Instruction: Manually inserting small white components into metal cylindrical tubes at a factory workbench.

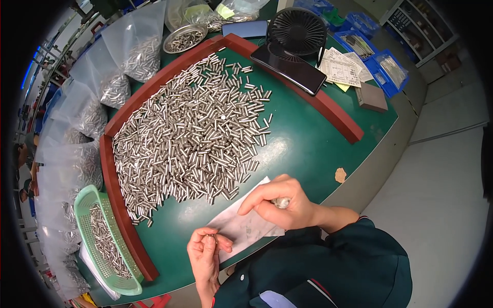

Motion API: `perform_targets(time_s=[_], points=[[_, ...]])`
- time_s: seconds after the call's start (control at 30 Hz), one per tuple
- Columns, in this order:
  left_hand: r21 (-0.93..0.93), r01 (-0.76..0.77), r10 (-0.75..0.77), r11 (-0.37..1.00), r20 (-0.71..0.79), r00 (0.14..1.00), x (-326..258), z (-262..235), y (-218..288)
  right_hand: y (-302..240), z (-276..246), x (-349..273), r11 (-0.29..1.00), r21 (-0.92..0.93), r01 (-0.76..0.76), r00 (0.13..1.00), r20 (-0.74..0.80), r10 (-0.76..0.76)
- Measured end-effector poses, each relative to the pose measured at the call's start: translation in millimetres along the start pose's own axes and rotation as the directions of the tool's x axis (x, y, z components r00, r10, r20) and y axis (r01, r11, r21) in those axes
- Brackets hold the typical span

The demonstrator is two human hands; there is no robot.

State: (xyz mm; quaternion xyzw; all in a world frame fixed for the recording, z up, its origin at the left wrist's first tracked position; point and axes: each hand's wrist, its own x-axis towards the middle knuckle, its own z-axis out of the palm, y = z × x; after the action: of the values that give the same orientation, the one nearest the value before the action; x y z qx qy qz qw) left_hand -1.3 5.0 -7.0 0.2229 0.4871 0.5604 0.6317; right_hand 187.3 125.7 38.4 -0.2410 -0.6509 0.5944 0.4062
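The left hand is pinching one small pin between its fingertips, just at the near edge of the paper that is lying on the green table. The right hand is curling closed over a little bunch of pins right above the paper — the two hands are sitting near each other but not touching. A big pile of shiny pins is spreading out just past the paper, a green basket with more pins is waiting far left of it, and a black fan is standing way beyond it.
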Motion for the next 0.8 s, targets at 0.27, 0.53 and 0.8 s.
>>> perform_targets(time_s=[0.27,0.53,0.8], points=[[-0.297,0.079,-0.097,0.951,-0.048,0.994,-3,-1,7,-1,1,-1,1.000,0.014,0.009,1.000,-0.015,-0.009],[-0.396,0.087,-0.100,0.914,-0.013,0.995,-6,-2,7,-13,-32,10,0.887,-0.448,0.109,0.966,-0.165,-0.201],[-0.339,0.074,-0.052,0.938,0.074,0.996,-5,-6,5,-16,-128,48,0.287,-0.902,-0.323,0.907,-0.381,-0.178]])
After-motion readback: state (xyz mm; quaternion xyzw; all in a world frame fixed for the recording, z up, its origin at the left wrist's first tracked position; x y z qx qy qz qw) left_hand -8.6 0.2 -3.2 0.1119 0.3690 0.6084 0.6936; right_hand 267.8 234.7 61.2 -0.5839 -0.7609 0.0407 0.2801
